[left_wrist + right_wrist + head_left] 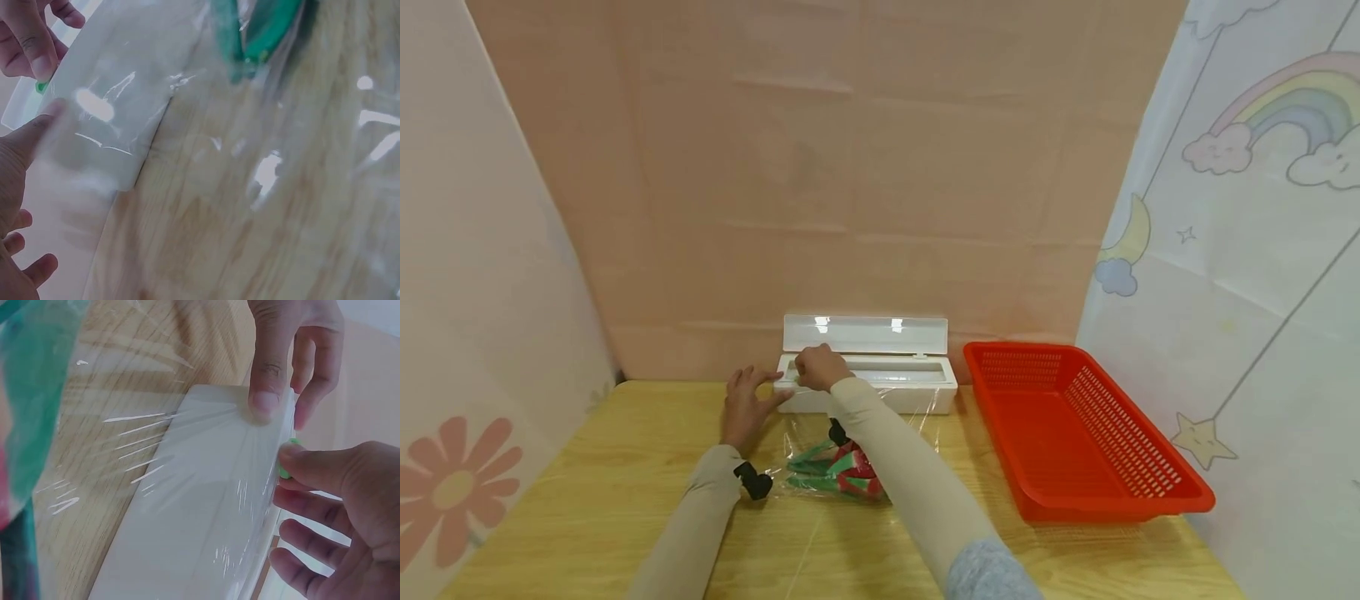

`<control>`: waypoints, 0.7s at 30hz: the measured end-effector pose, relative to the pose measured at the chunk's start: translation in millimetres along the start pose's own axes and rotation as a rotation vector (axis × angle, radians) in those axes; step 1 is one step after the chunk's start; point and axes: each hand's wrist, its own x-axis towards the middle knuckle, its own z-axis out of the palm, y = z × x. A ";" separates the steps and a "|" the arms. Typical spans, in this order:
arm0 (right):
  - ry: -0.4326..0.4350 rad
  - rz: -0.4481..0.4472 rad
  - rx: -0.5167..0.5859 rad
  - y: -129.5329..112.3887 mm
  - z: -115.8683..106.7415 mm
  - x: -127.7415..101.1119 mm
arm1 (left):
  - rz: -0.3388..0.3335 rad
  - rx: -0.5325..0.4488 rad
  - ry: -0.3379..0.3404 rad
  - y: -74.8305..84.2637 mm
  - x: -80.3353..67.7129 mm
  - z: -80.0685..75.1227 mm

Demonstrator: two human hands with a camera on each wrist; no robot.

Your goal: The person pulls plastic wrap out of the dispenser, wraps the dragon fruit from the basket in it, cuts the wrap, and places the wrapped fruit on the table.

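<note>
In the head view a white cling film dispenser [865, 402] stands at the back of the table with its clear lid raised. My right hand [822, 367] is at its left end, and in the right wrist view the thumb and fingers pinch a small green slider [288, 464] on the top edge. My left hand [747, 408] grips the dispenser's left end, its thumb [265, 403] pressing on the film-covered front. Clear film [187, 144] stretches from the dispenser towards me, over a red and green item [827, 471] whose kind I cannot tell; my right forearm partly hides it.
A red plastic basket [1067, 442] with slotted sides stands on the right of the wooden table [587, 483]. A pinkish-brown sheet [850, 167] hangs close behind the dispenser. Printed white sheets [1262, 292] close off both sides.
</note>
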 end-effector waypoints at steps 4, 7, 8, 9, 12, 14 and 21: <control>-0.011 0.003 -0.008 2.2 -3.7 -1.6 | 0.007 -0.005 -0.002 2.7 1.3 0.9; -0.040 -0.012 -0.027 1.6 -3.6 -2.8 | -0.015 -0.009 -0.013 2.0 -1.1 0.7; -0.044 -0.015 -0.038 1.0 -3.0 -3.1 | -0.022 -0.011 -0.016 1.2 -2.3 0.4; -0.044 -0.014 -0.045 0.5 -2.6 -3.4 | -0.022 -0.011 -0.020 0.2 -2.9 0.4; -0.023 -0.016 -0.075 -0.9 -2.7 -3.2 | -0.008 -0.009 -0.020 -1.5 -3.5 -0.7; -0.013 -0.022 -0.092 -0.7 -3.1 -2.5 | 0.004 -0.003 -0.013 -1.7 -2.9 -1.9; -0.021 -0.040 -0.087 4.9 -8.8 -1.3 | 0.008 0.000 -0.011 -0.9 2.2 -6.3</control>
